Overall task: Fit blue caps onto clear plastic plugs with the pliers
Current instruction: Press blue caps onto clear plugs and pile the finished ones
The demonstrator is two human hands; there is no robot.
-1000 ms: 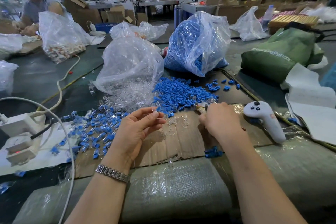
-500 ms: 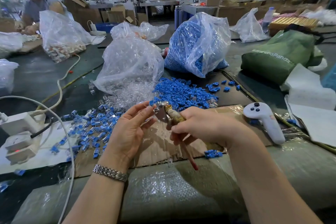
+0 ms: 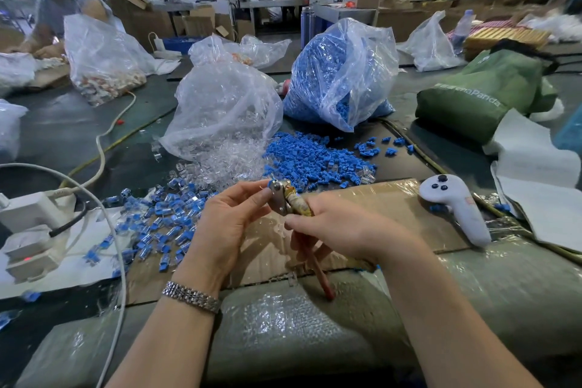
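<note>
The right hand (image 3: 340, 227) has lifted the pliers (image 3: 285, 200) off the table and grips their handles; half a second on, they sit unchanged. The left hand (image 3: 230, 217) pinches at their head, likely seating a plug. Loose blue caps (image 3: 311, 161) lie at twelve o'clock.

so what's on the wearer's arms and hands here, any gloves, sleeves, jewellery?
No gloves on either hand: left hand and right hand are bare. No sleeves reach the forearms in view. The only thing worn is a silver metal link bracelet on the left wrist. No rings or markings are visible, and the right wrist carries nothing.
</note>
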